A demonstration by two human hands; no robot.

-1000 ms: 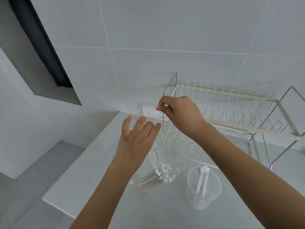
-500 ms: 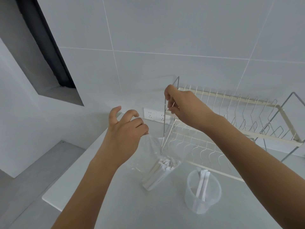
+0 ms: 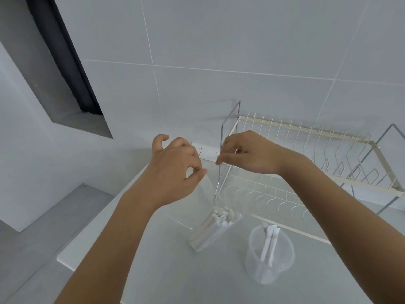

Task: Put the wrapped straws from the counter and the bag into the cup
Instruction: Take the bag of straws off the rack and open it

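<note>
Both hands were up over the counter (image 3: 135, 266), and this was the bag-opening step. The left hand (image 3: 175, 170) had thumb and forefinger pinched on the left lip of the clear bag (image 3: 207, 189), its other fingers loosely curled. The right hand (image 3: 245, 153) was pinched the same way on the opposite lip, just to the right, so the mouth was held apart between them. The bag hung down from those two grips, its bottom resting on or just above the counter; which of the two could not be told.

Down in the bag sat one bundle of wrapped straws (image 3: 213, 229), leaning left, ends up. Too tightly packed to count; a good dozen or more, as a guess. To the right and nearer stood one translucent cup (image 3: 269, 257), upright, with two wrapped straws visible inside it and perhaps a third behind them. No loose straws showed on the counter. One wire dish rack (image 3: 306, 154) stood far right, against the wall.

The next move, by the look of it, called for one hand to let go and reach down into the mouth while the other held the lip, then carry the straws rightward to the cup without the limp film folding shut.
</note>
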